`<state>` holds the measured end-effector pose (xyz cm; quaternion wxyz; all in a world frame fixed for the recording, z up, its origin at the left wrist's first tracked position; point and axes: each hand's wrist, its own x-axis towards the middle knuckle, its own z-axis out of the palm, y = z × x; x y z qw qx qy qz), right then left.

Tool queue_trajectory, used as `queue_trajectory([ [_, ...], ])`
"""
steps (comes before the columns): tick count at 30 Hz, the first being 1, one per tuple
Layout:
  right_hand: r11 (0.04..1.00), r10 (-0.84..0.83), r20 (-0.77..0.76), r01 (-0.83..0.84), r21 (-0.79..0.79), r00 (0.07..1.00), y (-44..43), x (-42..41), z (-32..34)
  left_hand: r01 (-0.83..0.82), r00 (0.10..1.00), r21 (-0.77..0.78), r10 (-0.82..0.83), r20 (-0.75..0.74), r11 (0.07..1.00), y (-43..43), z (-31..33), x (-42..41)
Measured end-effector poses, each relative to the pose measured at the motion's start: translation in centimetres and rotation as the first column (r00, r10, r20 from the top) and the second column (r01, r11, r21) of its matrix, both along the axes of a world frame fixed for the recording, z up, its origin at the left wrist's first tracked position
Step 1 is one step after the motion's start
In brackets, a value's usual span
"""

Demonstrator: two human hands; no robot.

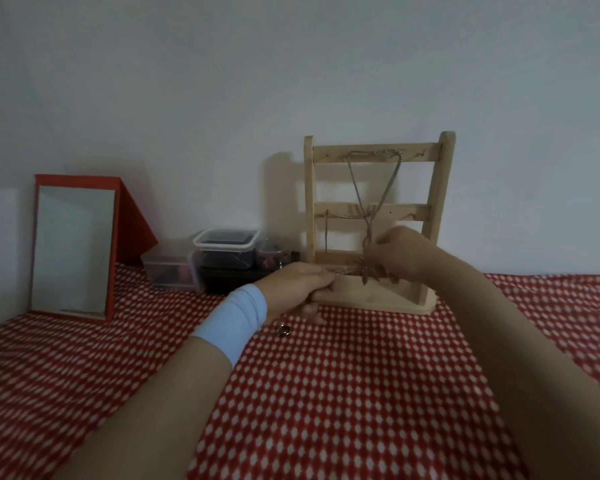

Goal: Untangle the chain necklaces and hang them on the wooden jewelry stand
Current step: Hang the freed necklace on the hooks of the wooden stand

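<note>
The wooden jewelry stand [430, 202] stands upright against the wall on the red dotted cloth. A silver chain necklace [355, 181] hangs from its top bar and narrows downward to my hands. A darker chain [326, 233] hangs from the middle bar at the left. My right hand [399, 252] pinches the lower end of the silver chain in front of the stand. My left hand [298, 289], with a light blue wristband, grips a chain that runs right to a leaf-shaped pendant [369, 271] between both hands.
A small metal ring [285, 330] lies on the cloth just below my left hand. Clear plastic boxes [222, 261] sit left of the stand by the wall. A red-framed mirror [73, 247] leans at the far left. The cloth [343, 393] covers the surface.
</note>
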<state>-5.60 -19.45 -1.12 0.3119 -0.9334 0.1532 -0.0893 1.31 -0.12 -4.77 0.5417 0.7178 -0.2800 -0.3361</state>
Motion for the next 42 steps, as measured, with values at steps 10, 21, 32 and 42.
queue_trajectory([
  [10,0.968,0.205,-0.208,-0.230,-0.105,0.956,1.5,-1.6,1.5,-0.014,0.856,0.360,-0.175,0.486,0.933,-3.0,3.2,-1.1],
  [21,0.923,0.134,0.156,-0.181,0.340,0.979,-2.4,-5.0,1.4,0.048,0.845,0.321,-0.210,0.493,0.946,-5.1,7.0,-1.6],
  [32,0.957,-0.107,0.312,0.184,-0.226,0.944,-6.5,-5.8,2.4,-0.264,0.634,0.030,0.150,0.759,0.964,-8.3,6.8,-0.1],
  [42,0.851,-0.343,0.473,0.481,-0.209,0.812,-6.4,-5.4,0.8,-0.487,0.440,-0.252,0.485,0.756,0.836,-12.2,4.5,-0.6],
])
